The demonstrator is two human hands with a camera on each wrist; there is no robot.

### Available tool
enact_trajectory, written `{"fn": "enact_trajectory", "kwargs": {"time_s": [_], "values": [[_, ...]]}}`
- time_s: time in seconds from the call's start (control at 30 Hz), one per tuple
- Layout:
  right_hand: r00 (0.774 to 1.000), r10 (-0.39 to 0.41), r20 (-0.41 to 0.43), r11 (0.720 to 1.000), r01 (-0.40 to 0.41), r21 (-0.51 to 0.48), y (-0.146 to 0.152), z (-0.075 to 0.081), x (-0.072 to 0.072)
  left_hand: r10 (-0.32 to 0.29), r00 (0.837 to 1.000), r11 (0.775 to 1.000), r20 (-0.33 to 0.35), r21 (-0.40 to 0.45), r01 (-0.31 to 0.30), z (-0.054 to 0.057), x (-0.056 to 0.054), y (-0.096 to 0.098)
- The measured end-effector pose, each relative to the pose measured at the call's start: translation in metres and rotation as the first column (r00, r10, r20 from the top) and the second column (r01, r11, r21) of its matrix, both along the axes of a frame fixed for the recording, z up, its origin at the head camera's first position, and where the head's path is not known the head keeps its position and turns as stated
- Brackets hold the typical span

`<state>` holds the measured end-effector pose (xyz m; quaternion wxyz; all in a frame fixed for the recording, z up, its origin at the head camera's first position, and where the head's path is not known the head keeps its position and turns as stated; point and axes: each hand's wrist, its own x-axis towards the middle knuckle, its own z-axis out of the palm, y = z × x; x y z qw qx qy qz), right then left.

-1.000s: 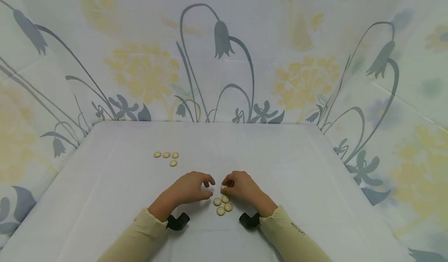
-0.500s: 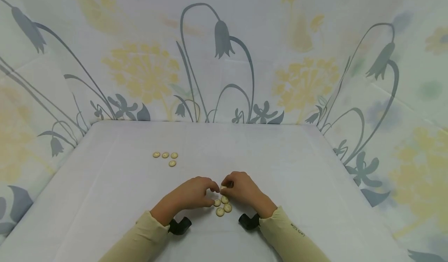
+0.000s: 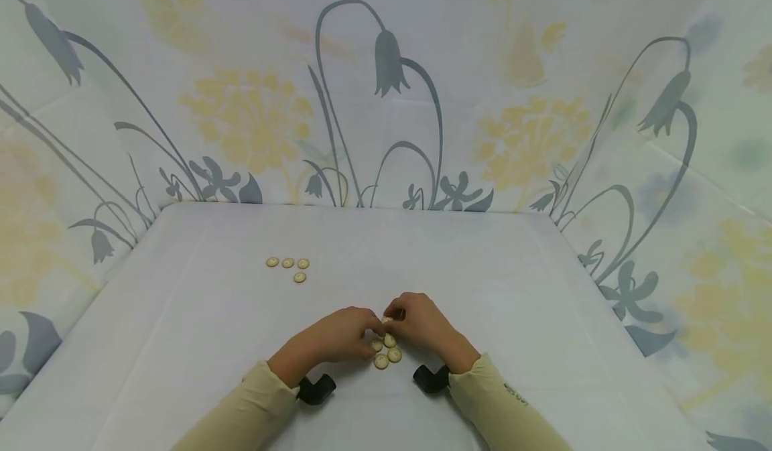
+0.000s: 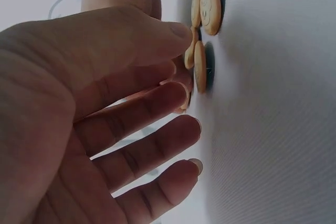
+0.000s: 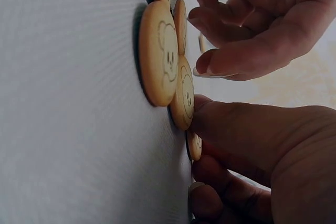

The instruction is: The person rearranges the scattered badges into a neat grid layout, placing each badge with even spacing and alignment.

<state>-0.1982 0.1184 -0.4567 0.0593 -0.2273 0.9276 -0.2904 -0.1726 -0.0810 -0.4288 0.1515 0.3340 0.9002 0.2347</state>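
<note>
A white-covered table carries four wooden discs far left and more discs near the front.

Beige discs printed with bear faces lie on a white tablecloth; cream sleeves.

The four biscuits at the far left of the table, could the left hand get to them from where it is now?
Probably yes. The left hand is at the near biscuits, and only bare table lies between it and the far four biscuits.
</note>
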Motion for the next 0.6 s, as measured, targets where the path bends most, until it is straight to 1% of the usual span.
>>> {"fn": "enact_trajectory", "kwargs": {"time_s": [0.1, 0.23, 0.3, 0.47, 0.6], "values": [[1.0, -0.008, 0.008, 1.0, 0.008, 0.002, 0.0001, -0.0007, 0.0001, -0.017, 1.0, 1.0, -0.008, -0.005, 0.017, -0.0014, 0.0004, 0.0017], [1.0, -0.01, 0.009, 1.0, 0.01, -0.005, 0.0007, -0.0015, 0.0017, -0.052, 0.998, 0.999, -0.044, -0.014, 0.052, -0.005, 0.0017, 0.0039], [1.0, -0.008, 0.002, 1.0, 0.008, -0.009, 0.0008, -0.0018, 0.0021, -0.061, 0.996, 0.998, -0.06, -0.02, 0.06, -0.0062, 0.0021, 0.0047], [1.0, -0.006, -0.012, 1.0, 0.006, -0.009, 0.0004, -0.0015, 0.002, -0.058, 0.995, 0.998, -0.087, -0.039, 0.055, -0.0056, 0.0028, 0.0057], [1.0, -0.007, -0.006, 1.0, 0.007, -0.013, -0.0001, -0.0008, 0.0019, -0.049, 0.993, 0.997, -0.111, -0.066, 0.042, -0.0041, 0.0034, 0.0056]]}}
